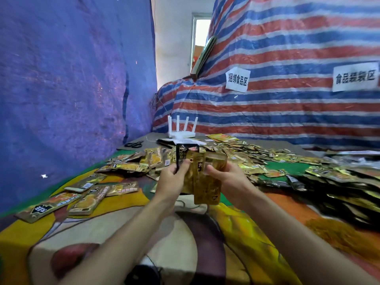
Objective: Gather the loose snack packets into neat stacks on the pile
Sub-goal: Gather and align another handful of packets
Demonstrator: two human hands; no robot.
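Note:
Both hands hold a bundle of gold snack packets (207,182) upright above the table's middle. My left hand (171,179) grips its left side, thumb over a black-topped packet (182,153) that sticks up. My right hand (226,177) grips the right side of the bundle. Loose gold packets (88,196) lie scattered at the left, and a big heap of gold packets (250,157) spreads behind and to the right. Dark packets (349,194) are piled at the right, blurred.
A colourful printed cloth (127,227) covers the table. A white router (182,130) with several antennas and black scissors (133,144) sit at the far end. Blue tarp (61,89) hangs on the left, striped tarp (287,79) with two paper labels on the right.

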